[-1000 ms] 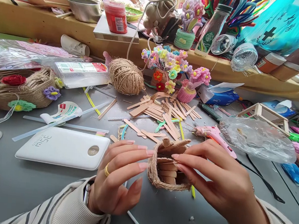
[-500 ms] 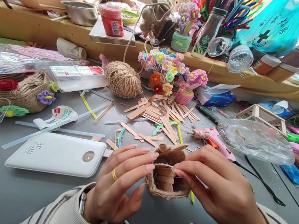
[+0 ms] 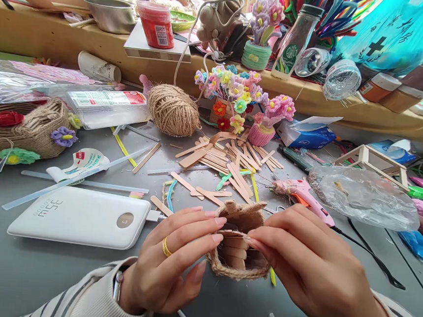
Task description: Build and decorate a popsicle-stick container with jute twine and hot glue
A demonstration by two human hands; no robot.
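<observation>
Twine box: On the desk, the twine-wrapped box sits between the two hands, its mouth facing my camera.
Left hand: I see the left hand with its fingers spread and thumb apart, fingertips at the box's near-hand side, gripping nothing that I can make out.
Right hand: Thumb and forefinger of the right hand come together, apparently pinching the right end of the stick panel's upper edge.
Stick panel: Rows of flat wood form the stick panel inside the box, just left of the right fingertips; whether it is fixed, I cannot tell.
Steadying: I would let the left fingers brace the wall lightly, since the twine side looks soft enough to bow under a hard push.
Placing: I would work the right pinch in small nudges, holding the panel's edge square to the walls, with the fingertips clear of my line of sight into the box.
Glue gun: The pink glue gun lies just beyond the right hand, nozzle toward the left; I would mind its tip, possibly hot, on any outward reach.
Loose sticks: Beyond both hands, a pile of craft sticks lies scattered.
</observation>
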